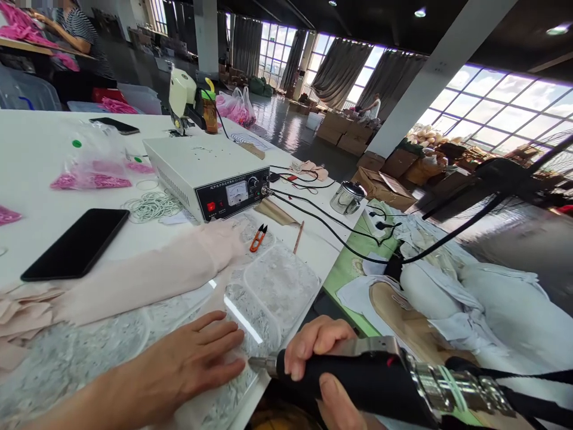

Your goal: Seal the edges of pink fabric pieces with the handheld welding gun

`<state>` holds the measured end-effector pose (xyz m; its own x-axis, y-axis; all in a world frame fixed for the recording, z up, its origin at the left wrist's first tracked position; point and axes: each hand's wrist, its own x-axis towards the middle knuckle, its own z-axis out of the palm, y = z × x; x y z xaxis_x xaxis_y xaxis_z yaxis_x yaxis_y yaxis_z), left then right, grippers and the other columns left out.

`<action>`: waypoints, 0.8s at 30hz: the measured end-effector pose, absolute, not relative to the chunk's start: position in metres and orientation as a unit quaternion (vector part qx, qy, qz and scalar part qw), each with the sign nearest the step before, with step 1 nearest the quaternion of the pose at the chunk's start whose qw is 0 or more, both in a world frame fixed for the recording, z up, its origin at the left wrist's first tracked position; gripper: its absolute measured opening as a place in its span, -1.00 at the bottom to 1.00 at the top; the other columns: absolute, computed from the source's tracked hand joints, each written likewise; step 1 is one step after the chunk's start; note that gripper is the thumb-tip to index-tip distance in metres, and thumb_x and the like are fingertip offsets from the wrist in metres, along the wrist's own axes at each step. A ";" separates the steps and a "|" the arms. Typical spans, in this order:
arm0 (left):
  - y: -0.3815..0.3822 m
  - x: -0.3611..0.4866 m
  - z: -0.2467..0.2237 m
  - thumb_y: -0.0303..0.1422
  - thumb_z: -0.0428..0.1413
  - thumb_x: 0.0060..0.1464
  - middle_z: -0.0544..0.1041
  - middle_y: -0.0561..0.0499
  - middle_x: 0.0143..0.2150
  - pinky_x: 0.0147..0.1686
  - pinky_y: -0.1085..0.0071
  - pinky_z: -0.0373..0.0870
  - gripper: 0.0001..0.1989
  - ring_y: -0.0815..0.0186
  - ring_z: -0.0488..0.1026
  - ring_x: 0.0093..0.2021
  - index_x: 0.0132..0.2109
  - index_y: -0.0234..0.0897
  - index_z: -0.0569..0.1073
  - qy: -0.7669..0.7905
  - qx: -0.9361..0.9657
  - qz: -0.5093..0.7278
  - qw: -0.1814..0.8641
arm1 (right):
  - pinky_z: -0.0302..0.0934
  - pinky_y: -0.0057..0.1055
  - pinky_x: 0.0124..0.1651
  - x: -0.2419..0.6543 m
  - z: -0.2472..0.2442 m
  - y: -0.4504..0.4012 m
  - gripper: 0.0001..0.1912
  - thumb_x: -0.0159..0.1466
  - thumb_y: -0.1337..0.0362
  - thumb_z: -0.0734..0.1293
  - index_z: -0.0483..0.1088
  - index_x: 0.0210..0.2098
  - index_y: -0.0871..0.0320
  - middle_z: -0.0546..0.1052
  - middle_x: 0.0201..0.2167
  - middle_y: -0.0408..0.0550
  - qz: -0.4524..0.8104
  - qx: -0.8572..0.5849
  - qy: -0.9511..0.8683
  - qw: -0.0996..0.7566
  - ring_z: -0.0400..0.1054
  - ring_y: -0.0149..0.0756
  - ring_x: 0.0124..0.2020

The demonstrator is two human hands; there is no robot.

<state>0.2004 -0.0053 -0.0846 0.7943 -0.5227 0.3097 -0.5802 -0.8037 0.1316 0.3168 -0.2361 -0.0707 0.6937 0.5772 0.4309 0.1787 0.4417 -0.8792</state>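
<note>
Phone (76,245), black and flat, lies at the left of the white table (27,161), and we see pale pink fabric (156,269) stretched beside it over a mottled grey sheet (282,278). Our left hand (192,352) comes in from the lower left, palm down, wrist low, forearm slanting up toward the right. It is spread nearly flat on the sheet, fingers slightly bent and a little apart, thumb reaching out toward the table's edge. Beyond it stands a white control box (201,161) with a dial on its front; orange-handled snips (258,237) lie on the sheet before it. The metal tip (264,363) of a black handheld tool (358,379) points left, just beside our thumb, above the sheet's edge; we cannot tell whether it touches. Our right hand (317,352) is wrapped around the tool's grip, fingers curled over the top, another digit against the near side, keeping the barrel almost level. Farthest right, white cloth pieces (496,298) are heaped beyond the tool.
</note>
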 end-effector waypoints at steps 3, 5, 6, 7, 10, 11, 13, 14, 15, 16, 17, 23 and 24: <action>-0.005 0.200 -0.088 -0.50 0.16 0.16 0.57 -0.07 0.13 0.33 0.21 0.09 -0.61 0.15 0.45 0.11 0.13 -0.17 0.49 -0.291 0.939 0.135 0.126 | 0.32 -0.35 -0.44 0.315 -0.068 -0.234 -0.84 0.40 0.06 0.29 0.28 -0.13 -0.05 0.45 -0.35 -0.17 0.101 -0.491 -0.383 0.776 0.33 -0.38 -0.52; -0.005 0.201 -0.085 -0.54 0.13 0.14 0.57 -0.06 0.13 0.36 0.20 0.05 -0.57 0.16 0.44 0.12 0.15 -0.18 0.48 -0.293 0.937 0.139 0.133 | 0.32 -0.35 -0.46 0.314 -0.065 -0.232 -0.84 0.40 0.05 0.29 0.28 -0.13 -0.04 0.45 -0.36 -0.16 0.089 -0.497 -0.385 0.772 0.32 -0.38 -0.54; -0.005 0.201 -0.082 -0.56 0.11 0.15 0.57 -0.04 0.13 0.38 0.20 0.02 -0.55 0.17 0.44 0.12 0.16 -0.18 0.48 -0.294 0.937 0.139 0.131 | 0.32 -0.35 -0.47 0.314 -0.063 -0.231 -0.83 0.40 0.05 0.29 0.28 -0.14 -0.04 0.45 -0.38 -0.16 0.083 -0.504 -0.384 0.769 0.31 -0.37 -0.55; -0.005 0.201 -0.078 -0.59 0.09 0.16 0.58 -0.02 0.12 0.39 0.21 0.00 -0.54 0.18 0.45 0.11 0.18 -0.18 0.47 -0.294 0.938 0.137 0.126 | 0.32 -0.35 -0.47 0.313 -0.062 -0.230 -0.83 0.40 0.05 0.29 0.28 -0.14 -0.04 0.44 -0.40 -0.16 0.081 -0.509 -0.385 0.765 0.31 -0.37 -0.55; -0.004 0.201 -0.069 -0.63 0.04 0.19 0.60 0.00 0.11 0.40 0.26 0.05 -0.50 0.21 0.45 0.12 0.24 -0.26 0.44 -0.322 0.935 0.114 0.092 | 0.32 -0.35 -0.48 0.314 -0.059 -0.228 -0.84 0.38 0.07 0.30 0.28 -0.14 -0.04 0.45 -0.41 -0.16 0.085 -0.503 -0.381 0.771 0.31 -0.37 -0.57; -0.004 0.200 -0.069 -0.61 0.03 0.20 0.61 -0.01 0.11 0.40 0.27 0.09 -0.51 0.21 0.46 0.13 0.24 -0.30 0.44 -0.335 0.932 0.111 0.084 | 0.31 -0.35 -0.49 0.314 -0.059 -0.227 -0.84 0.38 0.08 0.30 0.28 -0.14 -0.04 0.45 -0.40 -0.16 0.086 -0.497 -0.378 0.776 0.32 -0.37 -0.57; -0.004 0.196 -0.076 -0.59 0.03 0.22 0.62 -0.03 0.10 0.39 0.27 0.16 -0.53 0.21 0.47 0.15 0.25 -0.36 0.43 -0.346 0.927 0.120 0.080 | 0.29 -0.37 -0.50 0.314 -0.059 -0.226 -0.84 0.36 0.09 0.32 0.28 -0.14 -0.03 0.46 -0.38 -0.15 0.084 -0.486 -0.369 0.787 0.33 -0.38 -0.58; -0.003 0.192 -0.082 -0.61 0.01 0.22 0.62 -0.04 0.10 0.40 0.25 0.17 -0.53 0.21 0.47 0.16 0.25 -0.37 0.42 -0.340 0.928 0.130 0.082 | 0.29 -0.37 -0.51 0.314 -0.059 -0.226 -0.84 0.36 0.09 0.32 0.29 -0.15 -0.03 0.46 -0.37 -0.14 0.084 -0.482 -0.364 0.793 0.34 -0.39 -0.59; -0.003 0.188 -0.088 -0.64 -0.01 0.20 0.62 -0.05 0.11 0.41 0.21 0.17 -0.49 0.20 0.48 0.16 0.28 -0.37 0.40 -0.324 0.933 0.133 0.083 | 0.29 -0.37 -0.51 0.313 -0.060 -0.226 -0.84 0.36 0.09 0.33 0.30 -0.15 -0.03 0.46 -0.38 -0.14 0.087 -0.479 -0.360 0.796 0.34 -0.38 -0.59; -0.002 0.184 -0.094 -0.68 -0.03 0.17 0.62 -0.06 0.11 0.42 0.16 0.15 -0.43 0.19 0.48 0.16 0.30 -0.37 0.37 -0.308 0.939 0.132 0.080 | 0.30 -0.37 -0.52 0.311 -0.060 -0.226 -0.84 0.36 0.09 0.34 0.31 -0.15 -0.03 0.47 -0.38 -0.14 0.091 -0.477 -0.352 0.800 0.35 -0.38 -0.59; -0.001 0.180 -0.100 -0.72 -0.06 0.14 0.61 -0.07 0.13 0.43 0.12 0.13 -0.37 0.17 0.48 0.18 0.33 -0.38 0.35 -0.304 0.942 0.126 0.072 | 0.32 -0.36 -0.51 0.310 -0.060 -0.227 -0.83 0.35 0.07 0.35 0.32 -0.16 -0.03 0.48 -0.39 -0.14 0.097 -0.475 -0.342 0.805 0.36 -0.36 -0.58; 0.001 0.175 -0.101 -0.78 -0.10 0.10 0.59 -0.09 0.14 0.50 0.11 -0.15 -0.28 0.20 0.44 0.23 0.38 -0.39 0.29 -0.287 0.951 0.107 0.049 | 0.45 -0.28 -0.45 0.307 -0.069 -0.231 -0.77 0.31 0.00 0.42 0.37 -0.21 -0.04 0.54 -0.38 -0.11 0.144 -0.463 -0.290 0.825 0.46 -0.30 -0.52; -0.001 0.177 -0.098 -0.77 -0.10 0.12 0.60 -0.09 0.11 0.50 0.11 -0.17 -0.32 0.21 0.45 0.21 0.37 -0.38 0.30 -0.281 0.951 0.113 0.054 | 0.45 -0.29 -0.46 0.311 -0.071 -0.231 -0.76 0.31 0.00 0.43 0.38 -0.22 -0.03 0.55 -0.38 -0.10 0.157 -0.452 -0.295 0.827 0.46 -0.31 -0.54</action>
<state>0.1767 -0.0009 -0.0982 0.8165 -0.5226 0.2454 -0.5471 -0.8361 0.0396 0.3109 -0.2314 -0.0714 0.7765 0.5271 0.3453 0.0061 0.5416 -0.8406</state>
